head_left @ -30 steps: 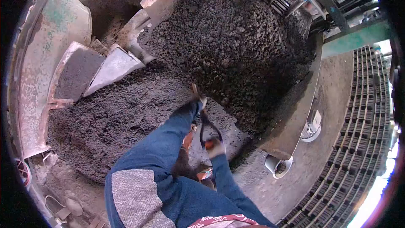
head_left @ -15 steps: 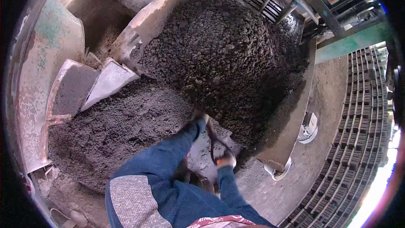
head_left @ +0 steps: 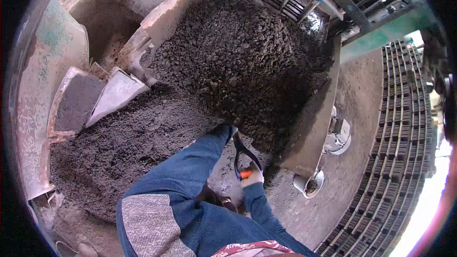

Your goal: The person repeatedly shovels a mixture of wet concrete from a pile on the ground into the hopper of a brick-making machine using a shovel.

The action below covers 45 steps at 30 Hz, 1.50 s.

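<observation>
My right hand (head_left: 253, 177) is closed around the orange grip of a D-handled shovel (head_left: 243, 151), low in front of my body. Further along the shaft, at the edge of the dark heap, my left hand (head_left: 234, 130) is mostly covered by its blue sleeve; what shows of it is wrapped at the shaft. The shovel's blade is out of sight beyond my left hand. Ahead rises a tall heap of dark, lumpy, soil-like material (head_left: 233, 57). A lower, finer grey-brown heap (head_left: 138, 138) spreads to the left, beneath my left arm.
A metal side plate (head_left: 312, 135) borders the heap on the right. Beyond it are a motor-like unit (head_left: 339, 138) and a white bucket (head_left: 309, 185). Racks of dark blocks (head_left: 381, 162) curve along the far right. Rusty metal panels (head_left: 40, 100) stand left; a slatted grate (head_left: 285, 0) is at the back.
The view has shifted slightly, so the surroundings sit further left and up. Both hands stay on the shovel, whose handle has turned a little, and the orange grip shows more clearly.
</observation>
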Motion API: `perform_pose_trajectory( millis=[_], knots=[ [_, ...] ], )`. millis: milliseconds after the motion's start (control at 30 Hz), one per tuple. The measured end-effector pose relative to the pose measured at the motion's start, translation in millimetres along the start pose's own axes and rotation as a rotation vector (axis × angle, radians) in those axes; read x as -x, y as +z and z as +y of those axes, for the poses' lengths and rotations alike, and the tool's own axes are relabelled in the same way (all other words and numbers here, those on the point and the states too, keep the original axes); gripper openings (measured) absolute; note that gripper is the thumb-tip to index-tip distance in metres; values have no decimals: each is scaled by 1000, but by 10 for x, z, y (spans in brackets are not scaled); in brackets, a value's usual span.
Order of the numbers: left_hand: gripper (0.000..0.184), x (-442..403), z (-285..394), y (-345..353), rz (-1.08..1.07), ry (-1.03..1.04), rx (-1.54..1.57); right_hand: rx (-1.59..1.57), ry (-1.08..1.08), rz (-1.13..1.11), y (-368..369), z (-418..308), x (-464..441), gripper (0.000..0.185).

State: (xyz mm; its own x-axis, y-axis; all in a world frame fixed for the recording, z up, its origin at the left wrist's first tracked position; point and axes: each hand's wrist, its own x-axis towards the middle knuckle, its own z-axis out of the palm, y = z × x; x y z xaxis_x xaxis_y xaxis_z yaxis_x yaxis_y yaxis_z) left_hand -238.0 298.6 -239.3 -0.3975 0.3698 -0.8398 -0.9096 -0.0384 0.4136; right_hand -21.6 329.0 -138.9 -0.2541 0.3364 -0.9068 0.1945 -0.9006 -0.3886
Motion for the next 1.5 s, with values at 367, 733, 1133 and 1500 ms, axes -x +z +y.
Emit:
perform_pose_trajectory(
  millis=[367, 733, 1133, 1500],
  knots=[
    [23, 1447, -749, 343, -140, -12, -40, 567, -613, -272, -766, -778, 2332, 25],
    [15, 2986, -1805, -1583, -48, 159, 181, 457, -1430, -1029, -1784, -1439, 4789, 49],
    [31, 3537, -2428, -2947, -60, -66, 334, 500, -1761, -1524, -2011, -727, 5835, 48],
    [31, 4669, -2190, -3437, -176, -57, 187, 560, -1778, -1496, -1729, 71, 6134, 47]
  ],
)
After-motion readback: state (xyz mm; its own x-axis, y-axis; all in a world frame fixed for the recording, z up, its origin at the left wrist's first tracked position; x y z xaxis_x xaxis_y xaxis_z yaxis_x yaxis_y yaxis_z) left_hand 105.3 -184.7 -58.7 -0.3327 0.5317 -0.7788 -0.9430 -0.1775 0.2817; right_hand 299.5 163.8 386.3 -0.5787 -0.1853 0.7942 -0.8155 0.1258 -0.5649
